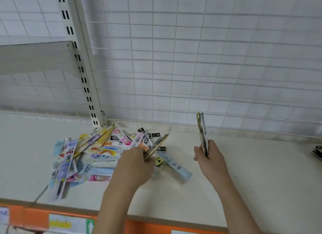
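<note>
Fingers of the left hand [134, 165] pinch slanted packets [157, 144] just above the pile [90, 151]. Those of the right hand [210, 155] grip upright packets [202, 129] over the shelf [244, 164]. Held only by their ends, the glossy packets could slip and scatter.

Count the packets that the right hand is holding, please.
2: a yellow-edged packet and a grey packet, upright side by side in the right hand. Others may be hidden between them.

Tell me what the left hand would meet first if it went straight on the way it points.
Probably the pile of packets, right ahead of the left hand and the packet it grips; its height above them is unclear.
</note>
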The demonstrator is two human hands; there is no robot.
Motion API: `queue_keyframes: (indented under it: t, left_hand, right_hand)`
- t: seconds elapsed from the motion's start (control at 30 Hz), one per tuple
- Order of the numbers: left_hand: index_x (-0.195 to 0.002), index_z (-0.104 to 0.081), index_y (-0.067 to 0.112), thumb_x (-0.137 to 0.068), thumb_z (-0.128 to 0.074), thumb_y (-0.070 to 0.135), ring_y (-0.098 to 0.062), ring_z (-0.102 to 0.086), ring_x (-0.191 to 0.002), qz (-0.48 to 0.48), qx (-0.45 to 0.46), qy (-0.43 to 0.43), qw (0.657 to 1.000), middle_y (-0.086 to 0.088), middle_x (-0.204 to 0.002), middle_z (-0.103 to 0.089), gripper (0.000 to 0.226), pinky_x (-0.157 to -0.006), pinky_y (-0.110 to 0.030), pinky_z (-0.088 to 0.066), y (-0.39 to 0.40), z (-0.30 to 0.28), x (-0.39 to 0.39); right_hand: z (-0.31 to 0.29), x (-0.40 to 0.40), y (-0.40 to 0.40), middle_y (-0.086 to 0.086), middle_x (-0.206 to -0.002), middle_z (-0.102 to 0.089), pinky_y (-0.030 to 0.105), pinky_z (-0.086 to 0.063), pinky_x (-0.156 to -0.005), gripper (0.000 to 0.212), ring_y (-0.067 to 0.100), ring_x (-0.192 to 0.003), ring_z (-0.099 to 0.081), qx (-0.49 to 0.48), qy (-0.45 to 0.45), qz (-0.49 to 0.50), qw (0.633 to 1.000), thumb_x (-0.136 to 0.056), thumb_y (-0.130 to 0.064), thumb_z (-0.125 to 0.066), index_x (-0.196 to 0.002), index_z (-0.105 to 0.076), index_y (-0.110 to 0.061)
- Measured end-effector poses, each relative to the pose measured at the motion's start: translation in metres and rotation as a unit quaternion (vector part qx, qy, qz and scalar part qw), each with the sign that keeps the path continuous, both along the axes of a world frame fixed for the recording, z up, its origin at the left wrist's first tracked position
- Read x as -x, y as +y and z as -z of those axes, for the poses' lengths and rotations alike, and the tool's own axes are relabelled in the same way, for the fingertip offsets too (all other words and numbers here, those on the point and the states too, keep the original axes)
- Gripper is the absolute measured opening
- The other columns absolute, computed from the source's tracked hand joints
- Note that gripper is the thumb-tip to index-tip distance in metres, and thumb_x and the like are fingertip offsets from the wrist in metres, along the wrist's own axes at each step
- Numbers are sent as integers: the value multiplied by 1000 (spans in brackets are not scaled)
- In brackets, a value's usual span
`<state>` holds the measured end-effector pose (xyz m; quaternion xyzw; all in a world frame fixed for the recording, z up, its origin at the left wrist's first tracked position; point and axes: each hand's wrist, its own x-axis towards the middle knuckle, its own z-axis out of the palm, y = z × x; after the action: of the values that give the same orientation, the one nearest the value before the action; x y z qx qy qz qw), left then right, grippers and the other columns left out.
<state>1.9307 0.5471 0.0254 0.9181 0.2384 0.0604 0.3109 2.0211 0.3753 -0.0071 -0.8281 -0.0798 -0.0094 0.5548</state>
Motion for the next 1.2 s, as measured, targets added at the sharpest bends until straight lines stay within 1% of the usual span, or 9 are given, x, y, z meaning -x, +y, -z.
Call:
queue_keyframes:
  t: [0.1, 0.23, 0.4, 0.57, 0.7, 0.83, 0.97, 1.13, 1.2]
  left_hand:
    - [-60, -42, 16, -87, -58, 41, -12, -43, -51, -3, 3, -27, 1000, 3, -54, -43, 40, -47, -21, -31, 1, -13, 10]
    - [-76, -47, 17, -83, -67, 28, -7, -45, -54, -44, 53, -77, 995, 5, -65, -48, 24, -43, -18, -35, 13, -14, 20]
    - [-100, -39, 15, -91, -50, 11, -10, -46, -60, -95, 62, -120, 986, 4, -71, -47, 15, -49, -23, -34, 41, -8, 32]
    - [-140, -28, 15, -91, -52, 7, -21, -51, -79, -141, 96, -126, 977, -1, -92, -60, 55, -70, -26, -37, 67, -2, 49]
    - [-105, -61, 8, -95, -42, 10, -9, -50, -57, -181, 67, -118, 974, 11, -65, -59, 21, -50, -19, -33, 88, -1, 65]
    - [-78, -56, 13, -95, -39, 9, -21, -60, -69, -201, 79, -126, 968, 8, -65, -62, 24, -58, -26, -41, 106, 1, 82]
    - [-74, -51, 9, -93, -38, 7, -28, -64, -73, -223, 84, -146, 960, 0, -67, -64, 24, -59, -28, -42, 114, 5, 91]
    - [-71, -45, 15, -94, -39, 11, -34, -65, -73, -220, 77, -150, 961, -13, -75, -65, 25, -63, -40, -48, 118, 8, 93]
    - [-74, -47, 13, -95, -39, 13, -36, -64, -74, -222, 65, -149, 961, -16, -78, -66, 22, -68, -44, -50, 118, 8, 93]
  right_hand:
    - [-6, 2, 5, 1, -62, -48, 28, -37, -54, 38, 30, -69, -60, 33, -16, 14, 999, -93, -39, -51, -67, -36, -16]
    - [-9, 5, 14, 1, -59, -45, 29, -35, -55, 45, 18, -58, -46, 103, -29, 1, 994, -96, -42, -42, -63, -36, -13]
    - [-10, 7, 36, 8, -89, -66, 29, -42, -69, 31, 26, -83, -62, 101, -35, -56, 993, -99, -30, -40, -95, -62, -9]
    - [-7, 12, 64, 4, -65, -49, 17, -31, -43, 29, 19, -56, -44, 187, -45, -127, 973, -97, -24, -43, -71, -48, -11]
    - [-12, 13, 90, -4, -60, -44, 21, -30, -47, 29, 13, -53, -41, 234, -79, -187, 951, -96, -27, -48, -71, -49, -14]
    - [-23, 9, 126, -5, -66, -44, 31, -38, -58, 28, 22, -69, -52, 310, -154, -270, 898, -97, -28, -45, -71, -46, -17]
    - [-22, 11, 153, -2, -84, -43, 34, -43, -70, 23, 20, -82, -50, 356, -173, -334, 856, -95, -37, -48, -88, -54, -15]
    - [-9, 19, 161, 3, -123, -51, 36, -47, -87, 49, 22, -110, -53, 417, -158, -365, 817, -88, -48, -57, -125, -53, -16]
    - [-9, 20, 160, 2, -116, -54, 34, -46, -83, 40, 23, -110, -55, 411, -170, -360, 820, -93, -39, -52, -124, -52, -15]
